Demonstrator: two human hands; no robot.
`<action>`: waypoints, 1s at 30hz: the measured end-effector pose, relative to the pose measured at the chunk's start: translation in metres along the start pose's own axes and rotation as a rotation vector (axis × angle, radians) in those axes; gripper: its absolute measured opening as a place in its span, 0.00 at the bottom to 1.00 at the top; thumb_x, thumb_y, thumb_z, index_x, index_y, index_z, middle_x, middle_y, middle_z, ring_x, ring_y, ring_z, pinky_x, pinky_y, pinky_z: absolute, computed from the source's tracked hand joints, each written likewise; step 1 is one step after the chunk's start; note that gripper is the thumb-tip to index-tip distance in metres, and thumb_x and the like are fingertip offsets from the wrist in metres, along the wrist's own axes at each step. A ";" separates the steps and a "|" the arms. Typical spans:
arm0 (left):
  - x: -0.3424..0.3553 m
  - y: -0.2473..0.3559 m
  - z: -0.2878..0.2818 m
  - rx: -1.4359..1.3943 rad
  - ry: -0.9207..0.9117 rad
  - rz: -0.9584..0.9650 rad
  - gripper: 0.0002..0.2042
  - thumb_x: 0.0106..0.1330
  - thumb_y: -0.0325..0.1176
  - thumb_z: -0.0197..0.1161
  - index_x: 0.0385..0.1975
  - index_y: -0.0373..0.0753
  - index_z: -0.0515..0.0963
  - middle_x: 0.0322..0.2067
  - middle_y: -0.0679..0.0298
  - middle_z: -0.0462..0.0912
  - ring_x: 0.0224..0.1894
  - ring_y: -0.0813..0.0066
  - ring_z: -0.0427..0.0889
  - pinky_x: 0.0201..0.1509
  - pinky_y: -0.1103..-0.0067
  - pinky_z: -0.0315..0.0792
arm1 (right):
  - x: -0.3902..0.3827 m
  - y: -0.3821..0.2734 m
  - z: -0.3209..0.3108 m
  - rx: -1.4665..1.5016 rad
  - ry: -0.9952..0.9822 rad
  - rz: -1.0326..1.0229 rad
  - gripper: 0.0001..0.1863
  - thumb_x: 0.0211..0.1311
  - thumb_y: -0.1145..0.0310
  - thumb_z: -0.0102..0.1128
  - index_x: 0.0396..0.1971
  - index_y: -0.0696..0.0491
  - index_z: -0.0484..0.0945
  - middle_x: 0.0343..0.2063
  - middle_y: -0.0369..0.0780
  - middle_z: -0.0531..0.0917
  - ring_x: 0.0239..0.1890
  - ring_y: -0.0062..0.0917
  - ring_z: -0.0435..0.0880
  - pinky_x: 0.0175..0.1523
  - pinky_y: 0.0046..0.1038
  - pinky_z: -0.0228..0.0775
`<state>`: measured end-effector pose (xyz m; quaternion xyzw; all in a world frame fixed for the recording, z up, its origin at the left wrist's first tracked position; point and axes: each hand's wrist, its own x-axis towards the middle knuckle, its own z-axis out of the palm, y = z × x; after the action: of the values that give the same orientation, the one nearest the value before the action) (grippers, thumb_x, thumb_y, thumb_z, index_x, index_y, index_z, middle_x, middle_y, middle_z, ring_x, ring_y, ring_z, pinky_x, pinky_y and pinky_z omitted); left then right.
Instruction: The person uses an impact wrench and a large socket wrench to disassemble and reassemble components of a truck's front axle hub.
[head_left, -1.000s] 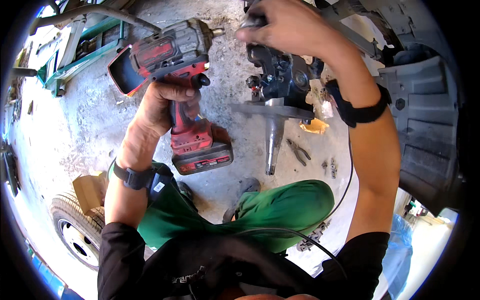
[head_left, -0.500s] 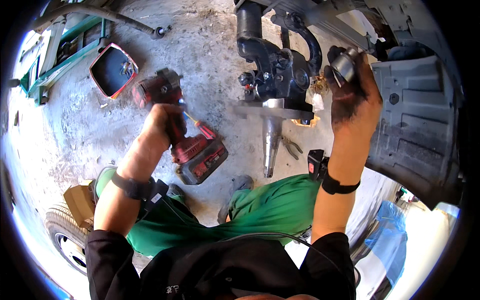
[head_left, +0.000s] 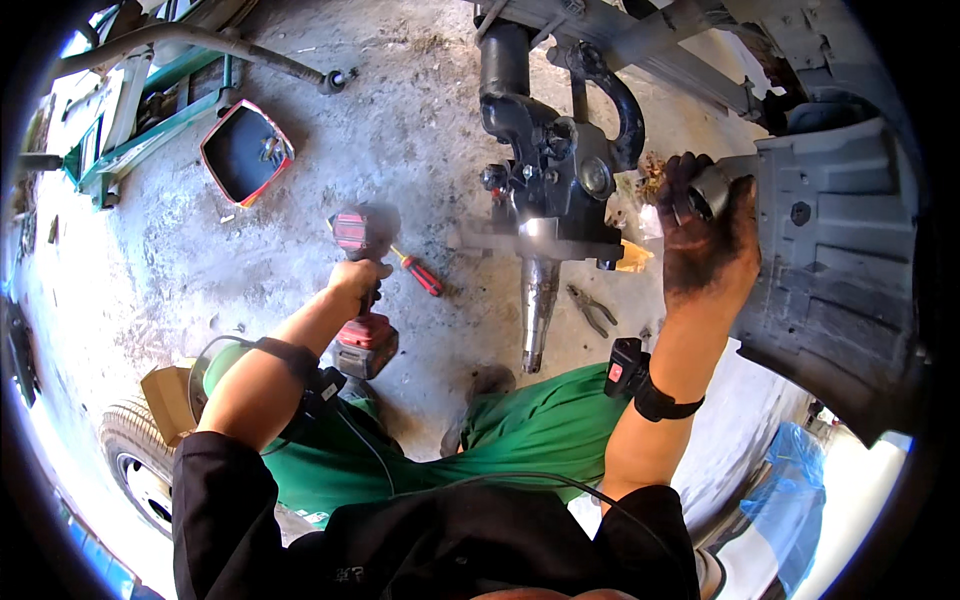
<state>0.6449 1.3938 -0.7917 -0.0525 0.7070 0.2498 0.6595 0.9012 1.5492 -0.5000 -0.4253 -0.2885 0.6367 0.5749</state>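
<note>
My left hand is closed round the grip of a red and black cordless impact wrench, held upright over the floor left of the axle. In my raised right hand, its palm and fingers blackened with grease, is a hollow metal socket, its open end showing. Between my hands a black steering knuckle hangs from the axle. From its flange a bare tapered spindle with a threaded tip points toward me. Neither hand touches the knuckle.
On the floor lie a red-handled screwdriver and pliers. A red-rimmed tray with small parts sits at far left. A grey ribbed panel closes off the right. A tyre and a cardboard box stand at lower left.
The impact wrench has swung to a more upright pose and moved slightly right. My right hand has lowered slightly, and the socket is turned to show its opening.
</note>
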 end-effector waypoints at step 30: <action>0.055 -0.002 -0.033 1.504 0.294 0.675 0.20 0.59 0.41 0.56 0.48 0.37 0.66 0.42 0.42 0.76 0.47 0.44 0.74 0.48 0.58 0.70 | 0.035 0.027 -0.062 -1.200 -0.298 -0.936 0.12 0.62 0.62 0.55 0.36 0.56 0.76 0.28 0.44 0.81 0.29 0.29 0.80 0.30 0.29 0.70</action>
<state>0.6092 1.3928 -0.8449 0.5840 0.7418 -0.1139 0.3095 0.9430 1.5714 -0.5601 -0.4075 -0.8079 0.1130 0.4105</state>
